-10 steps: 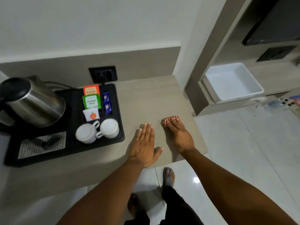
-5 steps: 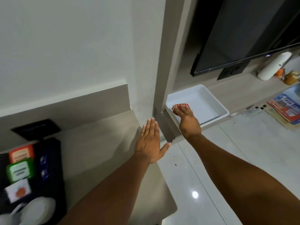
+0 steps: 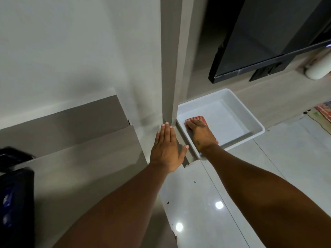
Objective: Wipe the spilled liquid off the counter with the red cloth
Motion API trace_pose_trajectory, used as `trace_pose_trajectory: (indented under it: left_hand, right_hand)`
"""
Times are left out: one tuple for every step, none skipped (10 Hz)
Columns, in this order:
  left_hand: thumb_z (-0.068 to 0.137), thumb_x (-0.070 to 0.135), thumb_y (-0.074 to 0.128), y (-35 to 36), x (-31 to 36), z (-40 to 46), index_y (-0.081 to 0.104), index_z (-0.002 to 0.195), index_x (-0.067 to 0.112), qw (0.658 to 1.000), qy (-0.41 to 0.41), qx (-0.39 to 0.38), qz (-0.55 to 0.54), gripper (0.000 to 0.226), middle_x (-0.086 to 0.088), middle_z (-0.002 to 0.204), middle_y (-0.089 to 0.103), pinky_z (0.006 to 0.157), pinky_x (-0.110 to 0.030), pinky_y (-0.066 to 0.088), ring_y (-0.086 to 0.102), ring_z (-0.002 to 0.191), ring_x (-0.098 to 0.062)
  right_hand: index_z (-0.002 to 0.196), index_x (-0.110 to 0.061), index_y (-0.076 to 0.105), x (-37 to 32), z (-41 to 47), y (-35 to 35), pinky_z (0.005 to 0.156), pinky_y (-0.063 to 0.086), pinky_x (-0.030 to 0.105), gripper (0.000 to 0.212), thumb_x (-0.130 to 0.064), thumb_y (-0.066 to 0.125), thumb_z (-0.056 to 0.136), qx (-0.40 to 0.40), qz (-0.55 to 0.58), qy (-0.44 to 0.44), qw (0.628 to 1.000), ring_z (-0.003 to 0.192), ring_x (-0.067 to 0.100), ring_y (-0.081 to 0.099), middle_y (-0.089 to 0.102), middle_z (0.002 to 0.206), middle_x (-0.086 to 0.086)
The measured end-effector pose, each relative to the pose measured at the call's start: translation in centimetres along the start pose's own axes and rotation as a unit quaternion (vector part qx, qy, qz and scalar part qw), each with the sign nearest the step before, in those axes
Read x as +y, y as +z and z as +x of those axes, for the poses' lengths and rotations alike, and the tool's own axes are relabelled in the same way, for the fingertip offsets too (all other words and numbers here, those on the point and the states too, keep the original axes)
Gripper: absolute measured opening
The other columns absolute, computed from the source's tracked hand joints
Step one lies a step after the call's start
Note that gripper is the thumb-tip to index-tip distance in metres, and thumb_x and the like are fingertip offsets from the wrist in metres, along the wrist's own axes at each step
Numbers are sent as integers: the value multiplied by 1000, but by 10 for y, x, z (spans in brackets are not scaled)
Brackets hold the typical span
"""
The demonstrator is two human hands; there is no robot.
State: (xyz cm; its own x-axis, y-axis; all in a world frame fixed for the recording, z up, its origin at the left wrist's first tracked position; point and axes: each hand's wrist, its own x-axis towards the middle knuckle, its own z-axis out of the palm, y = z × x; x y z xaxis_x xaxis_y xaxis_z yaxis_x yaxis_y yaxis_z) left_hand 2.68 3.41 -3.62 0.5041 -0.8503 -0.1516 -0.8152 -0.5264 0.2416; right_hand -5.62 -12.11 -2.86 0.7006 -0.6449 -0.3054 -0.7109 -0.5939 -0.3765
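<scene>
The red striped cloth point(image 3: 198, 119) lies inside a white tray point(image 3: 250, 120) on a low shelf to the right of the counter. My right hand point(image 3: 201, 134) rests flat on top of the cloth and covers most of it; only its far edge and a corner by my wrist show. My left hand point(image 3: 166, 149) is flat and empty, fingers together and straight, hovering past the right end of the beige counter point(image 3: 86, 169). No liquid is visible on the counter from here.
A grey wall pillar point(image 3: 170, 68) stands between counter and shelf. A black tray point(image 3: 16, 203) sits at the counter's left edge. A dark TV point(image 3: 268, 33) hangs above the shelf, a white bottle point(image 3: 318, 68) lies at far right. Glossy tiled floor point(image 3: 215, 203) lies below.
My view swung right, away from the kettle tray. My right hand carried the cloth from the counter over into the white tray and laid it down; my left hand drifted right, off the counter's end.
</scene>
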Motion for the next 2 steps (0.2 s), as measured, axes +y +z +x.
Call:
trace_pose_trajectory:
  left_hand:
    - [100, 70, 19, -4, -1, -5, -6, 162, 5, 1000, 8, -4, -2, 94, -15, 173, -11, 130, -43, -3, -15, 159, -29]
    - [102, 67, 23, -12, -6, -15, -6, 162, 4, 1000, 13, 14, -7, 92, -16, 172, -12, 130, -43, -5, -16, 159, -30]
  right_hand:
    - [154, -22, 32, -5, -2, 5, 124, 22, 45, 54, -29, 51, 104, 30, 11, 8, 999, 150, 30, 28, 31, 162, 4]
    - [137, -21, 49, -10, -9, -2, 111, 42, 45, 38, -27, 58, 101, 98, -21, -9, 995, 128, 34, 53, 53, 139, 10]
